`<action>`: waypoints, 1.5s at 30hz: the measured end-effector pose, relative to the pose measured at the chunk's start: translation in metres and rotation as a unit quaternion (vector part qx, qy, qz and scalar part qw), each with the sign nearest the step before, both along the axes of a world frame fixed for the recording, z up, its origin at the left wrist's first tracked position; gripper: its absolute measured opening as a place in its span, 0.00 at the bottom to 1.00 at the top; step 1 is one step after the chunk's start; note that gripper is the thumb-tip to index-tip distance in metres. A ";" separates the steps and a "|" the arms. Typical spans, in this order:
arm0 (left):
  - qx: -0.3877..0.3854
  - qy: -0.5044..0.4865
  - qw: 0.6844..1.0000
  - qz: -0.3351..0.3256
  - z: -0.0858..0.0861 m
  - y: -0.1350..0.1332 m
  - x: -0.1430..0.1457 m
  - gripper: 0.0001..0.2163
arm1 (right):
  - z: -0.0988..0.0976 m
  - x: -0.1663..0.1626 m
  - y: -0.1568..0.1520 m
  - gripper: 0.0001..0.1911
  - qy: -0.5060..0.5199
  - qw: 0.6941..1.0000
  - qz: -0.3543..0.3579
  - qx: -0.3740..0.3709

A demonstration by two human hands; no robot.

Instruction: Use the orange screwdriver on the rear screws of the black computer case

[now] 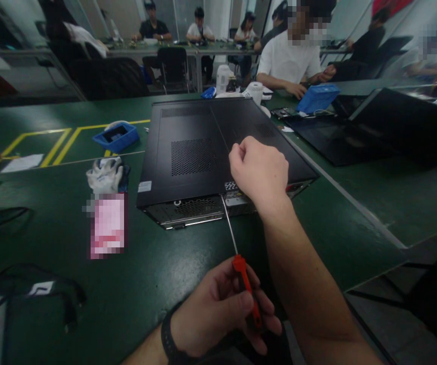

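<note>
A black desktop computer case (pixel 191 121) lies flat on the green table, with its rear panel (pixel 197 208) towards me. My left hand (pixel 237 304), with a dark band on its wrist, is closed around the red handle of a screwdriver (pixel 245 276). The screwdriver's thin shaft points up and away, its tip at the case's rear top edge, near the middle. On top of the case, towards the right, rests my right hand (pixel 260 170) with its fingers curled in. Whatever those fingers hold, if anything, is hidden.
Left of the case lie gloves (pixel 106 175), a pink packet (pixel 108 223) and a blue tray (pixel 116 136). Black cables (pixel 47 289) spread at the near left. Dark flat panels (pixel 393 126) lie at the right. Across the table sits a person (pixel 290 61) beside a blue bin (pixel 318 97).
</note>
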State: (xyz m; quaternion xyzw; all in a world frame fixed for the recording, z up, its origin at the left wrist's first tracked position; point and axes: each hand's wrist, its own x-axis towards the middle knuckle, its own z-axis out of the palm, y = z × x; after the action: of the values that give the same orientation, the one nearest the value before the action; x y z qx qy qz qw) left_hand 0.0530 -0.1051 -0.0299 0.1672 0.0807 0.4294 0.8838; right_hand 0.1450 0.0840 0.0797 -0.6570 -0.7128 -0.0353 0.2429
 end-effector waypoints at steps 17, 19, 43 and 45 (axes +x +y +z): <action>-0.006 -0.006 1.000 -0.010 -0.001 -0.001 -0.001 0.12 | -0.002 0.000 0.001 0.20 -0.005 1.000 -0.001 0.003; -0.016 -0.010 1.000 -0.021 0.004 0.000 -0.003 0.14 | -0.002 0.000 0.000 0.20 -0.006 1.000 -0.001 0.003; -0.017 0.007 1.000 -0.010 0.011 0.000 -0.004 0.13 | 0.000 0.000 0.001 0.20 -0.003 1.000 0.001 -0.001; -0.008 0.009 1.000 -0.003 0.008 0.000 -0.001 0.12 | -0.001 0.000 0.001 0.20 -0.002 1.000 0.000 0.000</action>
State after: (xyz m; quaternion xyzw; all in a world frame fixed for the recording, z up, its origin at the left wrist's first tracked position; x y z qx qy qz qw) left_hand 0.0516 -0.1048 -0.0217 0.1641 0.0919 0.4246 0.8856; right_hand 0.1449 0.0847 0.0789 -0.6566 -0.7136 -0.0370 0.2415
